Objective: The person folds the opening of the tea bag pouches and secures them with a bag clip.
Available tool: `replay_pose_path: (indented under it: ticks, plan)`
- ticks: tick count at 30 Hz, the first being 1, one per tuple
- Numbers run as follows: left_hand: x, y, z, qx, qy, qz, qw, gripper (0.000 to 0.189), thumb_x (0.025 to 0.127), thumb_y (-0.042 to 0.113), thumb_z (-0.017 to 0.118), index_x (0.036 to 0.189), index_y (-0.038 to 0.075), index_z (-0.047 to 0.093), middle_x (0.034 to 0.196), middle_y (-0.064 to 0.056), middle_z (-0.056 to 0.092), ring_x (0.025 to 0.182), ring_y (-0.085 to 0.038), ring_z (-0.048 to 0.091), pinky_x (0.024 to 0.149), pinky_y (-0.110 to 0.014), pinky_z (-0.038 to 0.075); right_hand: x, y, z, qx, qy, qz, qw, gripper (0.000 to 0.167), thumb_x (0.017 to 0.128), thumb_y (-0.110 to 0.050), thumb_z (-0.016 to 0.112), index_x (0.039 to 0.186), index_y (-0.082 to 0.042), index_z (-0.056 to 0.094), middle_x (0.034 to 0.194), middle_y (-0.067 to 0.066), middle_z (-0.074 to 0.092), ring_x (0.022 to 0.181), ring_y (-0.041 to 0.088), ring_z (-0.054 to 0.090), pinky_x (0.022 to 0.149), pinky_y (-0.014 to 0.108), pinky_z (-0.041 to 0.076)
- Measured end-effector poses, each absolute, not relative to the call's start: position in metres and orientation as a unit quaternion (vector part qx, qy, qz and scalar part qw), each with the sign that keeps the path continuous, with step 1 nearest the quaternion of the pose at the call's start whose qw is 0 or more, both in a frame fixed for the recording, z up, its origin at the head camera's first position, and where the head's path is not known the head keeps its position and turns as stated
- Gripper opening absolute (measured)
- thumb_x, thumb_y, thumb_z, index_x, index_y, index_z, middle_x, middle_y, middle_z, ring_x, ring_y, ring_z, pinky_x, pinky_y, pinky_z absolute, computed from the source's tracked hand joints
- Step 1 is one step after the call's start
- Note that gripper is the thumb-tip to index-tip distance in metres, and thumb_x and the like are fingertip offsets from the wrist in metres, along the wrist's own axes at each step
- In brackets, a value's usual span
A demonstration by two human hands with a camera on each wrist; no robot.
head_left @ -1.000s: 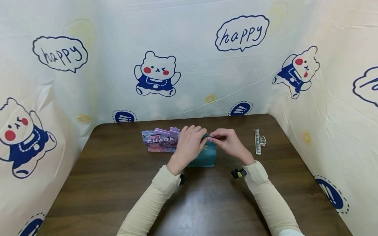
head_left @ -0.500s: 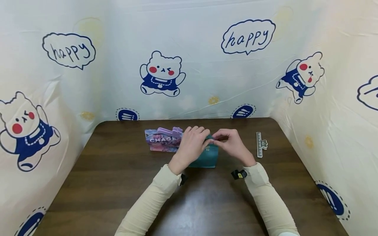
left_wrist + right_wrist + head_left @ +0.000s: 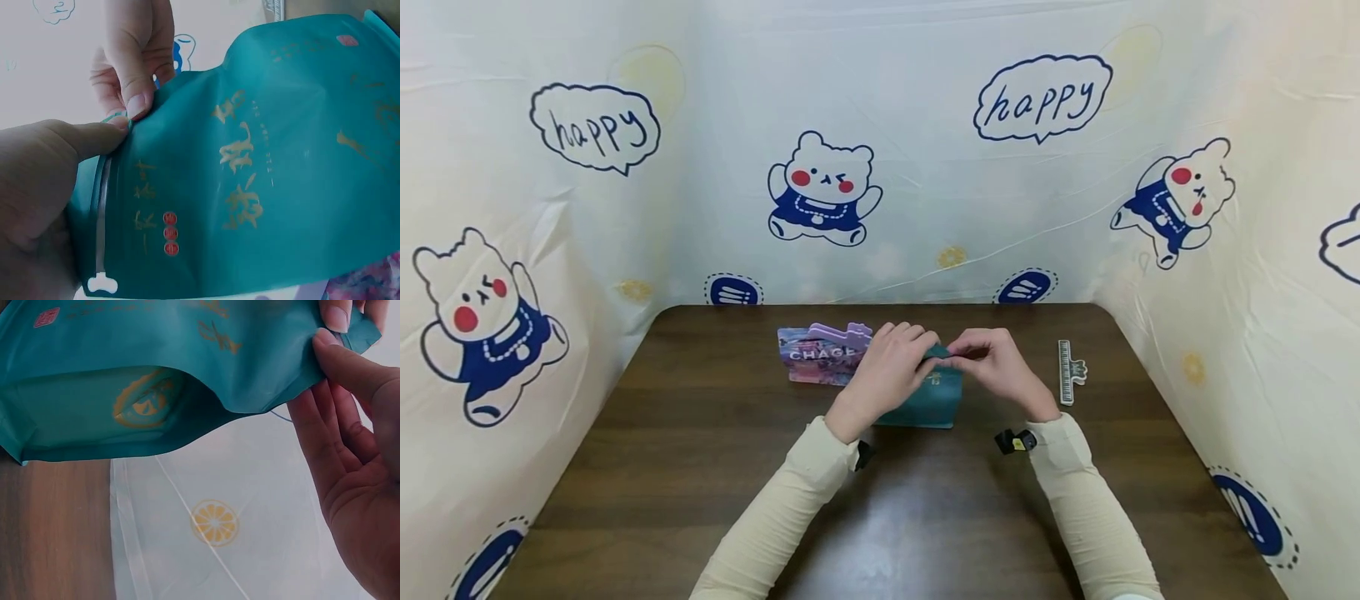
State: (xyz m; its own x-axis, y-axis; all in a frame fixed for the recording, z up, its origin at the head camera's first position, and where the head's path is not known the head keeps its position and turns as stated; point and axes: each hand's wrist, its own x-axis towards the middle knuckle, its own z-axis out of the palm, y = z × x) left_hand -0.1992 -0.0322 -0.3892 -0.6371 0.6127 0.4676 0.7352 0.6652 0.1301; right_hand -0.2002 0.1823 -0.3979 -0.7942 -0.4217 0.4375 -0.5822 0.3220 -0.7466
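Observation:
A teal tea bag with gold lettering stands on the table, partly hidden by my hands. At its top edge, my left hand pinches the film between thumb and fingers. Close beside it, the thumb and fingertips of my right hand pinch the same edge near the right corner. In the left wrist view, a pale strip with a white bone-shaped tab runs along the bag's top, and both thumbs meet at its far end. The right wrist view shows the bag's side folded inward.
Behind my left hand lies a pink and blue bag lettered "CHAGE", with a purple clip along its top. A ruler-like clip rests at the table's right. Printed cloth surrounds the table.
The head view has shifted slightly, so the scene sits further right. Both hands stay on the bag's top edge, with only small movements of the fingers.

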Motion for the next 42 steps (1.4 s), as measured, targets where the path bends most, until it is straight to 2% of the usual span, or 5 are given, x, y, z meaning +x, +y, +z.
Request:
replay_pose_path:
  ticks: [7,14,22,35,42]
  plan:
    - [-0.193,-0.044,-0.392,-0.363,-0.893,-0.126,0.235,0.032,0.090,0.030,0.079,0.115,0.012,0.069,0.105,-0.004,0.072,0.094,-0.020,0.063,0.081,-0.034,0.048,-0.191,0.179,-0.395,0.310,-0.799,0.503,0.109,0.009,0.086,0.011,0.073,0.092,0.006,0.078,0.086,0.017,0.073,0.074,0.013,0.067,0.065,0.032,0.058]
    - [-0.191,-0.052,-0.396,-0.361,-0.883,-0.178,0.243,0.026,0.091,0.021,0.079,0.112,0.009,0.069,0.100,-0.005,0.070,0.088,-0.020,0.062,0.078,-0.032,0.053,-0.196,0.178,-0.408,0.318,-0.782,0.513,0.159,0.013,0.083,0.015,0.075,0.091,0.005,0.078,0.084,0.021,0.072,0.074,0.019,0.070,0.069,0.024,0.059]
    - [-0.191,-0.049,-0.399,-0.356,-0.877,-0.201,0.253,0.022,0.090,0.017,0.080,0.108,0.008,0.070,0.096,-0.006,0.071,0.082,-0.020,0.063,0.074,-0.032,0.056,-0.204,0.181,-0.434,0.322,-0.774,0.497,0.225,0.020,0.078,0.015,0.079,0.091,0.000,0.079,0.084,0.014,0.074,0.074,0.024,0.072,0.071,0.035,0.061]
    - [-0.192,-0.047,-0.399,-0.356,-0.872,-0.195,0.273,0.016,0.091,0.016,0.078,0.102,0.008,0.069,0.094,-0.006,0.071,0.080,-0.020,0.062,0.072,-0.032,0.055,-0.196,0.171,-0.445,0.339,-0.763,0.427,0.347,0.024,0.075,0.017,0.080,0.091,-0.001,0.079,0.085,0.011,0.073,0.076,0.022,0.069,0.077,0.016,0.054]
    - [-0.194,-0.046,-0.399,-0.356,-0.873,-0.197,0.268,0.018,0.090,0.016,0.079,0.103,0.008,0.069,0.095,-0.006,0.070,0.082,-0.021,0.064,0.073,-0.033,0.056,-0.187,0.164,-0.446,0.334,-0.769,0.366,0.404,0.027,0.069,0.016,0.084,0.091,0.001,0.079,0.086,0.011,0.073,0.077,0.023,0.070,0.075,0.024,0.057]
